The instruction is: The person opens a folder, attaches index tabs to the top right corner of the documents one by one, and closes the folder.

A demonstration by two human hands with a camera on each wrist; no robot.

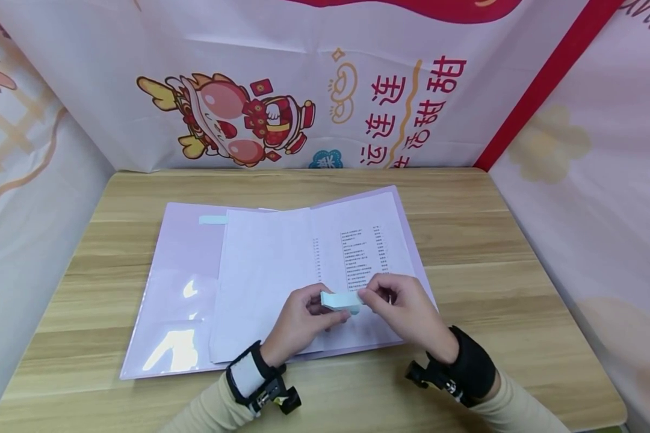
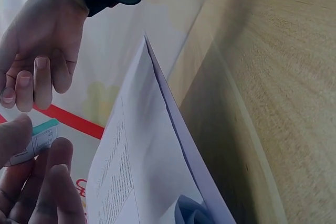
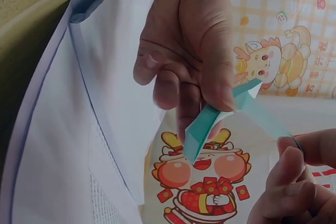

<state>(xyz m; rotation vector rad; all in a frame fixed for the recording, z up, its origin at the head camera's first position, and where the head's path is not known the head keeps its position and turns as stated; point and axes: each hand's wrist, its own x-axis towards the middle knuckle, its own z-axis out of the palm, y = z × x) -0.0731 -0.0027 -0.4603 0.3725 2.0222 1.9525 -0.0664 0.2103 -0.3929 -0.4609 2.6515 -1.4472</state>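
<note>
My left hand (image 1: pixel 318 315) grips a pale blue sticky-note pad (image 1: pixel 340 299) just above an open lilac folder (image 1: pixel 168 288). My right hand (image 1: pixel 372 296) pinches the pad's top note at its right end. In the right wrist view the left hand (image 3: pixel 194 56) holds the pad (image 3: pixel 207 127), and the right hand's fingertips (image 3: pixel 291 153) pull one thin blue note (image 3: pixel 265 116) away from it. In the left wrist view the pad (image 2: pixel 41 139) sits between the left hand's fingers (image 2: pixel 52 182), with the right hand (image 2: pixel 37 51) above it.
The folder lies on a wooden table (image 1: pixel 493 252) and holds white sheets (image 1: pixel 271 270), one of them a printed list (image 1: pixel 363 240). A blue note (image 1: pixel 213 219) is stuck near the folder's top left. Printed banners (image 1: pixel 303 90) wall in the table on three sides.
</note>
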